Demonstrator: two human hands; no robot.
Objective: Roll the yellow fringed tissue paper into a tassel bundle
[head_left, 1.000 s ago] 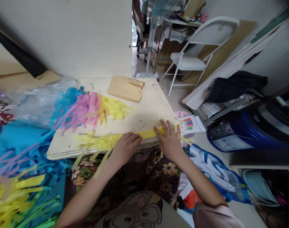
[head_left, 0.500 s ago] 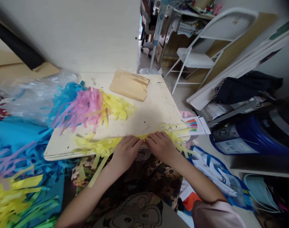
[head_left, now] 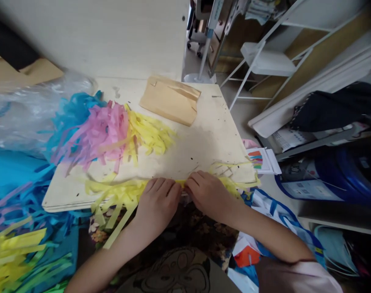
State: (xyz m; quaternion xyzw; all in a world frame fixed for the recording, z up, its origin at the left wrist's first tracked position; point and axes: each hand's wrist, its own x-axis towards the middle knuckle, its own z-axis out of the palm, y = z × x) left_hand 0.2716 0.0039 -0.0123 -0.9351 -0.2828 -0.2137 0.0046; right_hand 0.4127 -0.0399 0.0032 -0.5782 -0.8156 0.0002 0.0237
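Observation:
Both hands meet at the near edge of a pale wooden board (head_left: 185,154), with fingers curled round the middle of a yellow tissue-paper tassel (head_left: 121,193). My left hand (head_left: 159,205) is closed on it left of centre; my right hand (head_left: 208,193) is closed on it close beside. The fringe strips spread out past each hand, some hanging over the board's edge on the left. My fingertips and the pinched middle are mostly hidden. Farther back on the board lie a yellow tassel (head_left: 150,132), a pink tassel (head_left: 108,126) and a blue tassel (head_left: 74,112).
A brown paper packet (head_left: 170,99) lies at the back of the board. Blue, yellow and green paper fringes (head_left: 17,252) pile up at the left, beside clear plastic wrap (head_left: 29,106). On the right are a white folding chair (head_left: 267,59) and a blue drum (head_left: 332,162).
The view has shifted slightly and tilted down. My hands stay closed on the yellow tassel, with small changes in finger position; my right hand's fingers are more bent.

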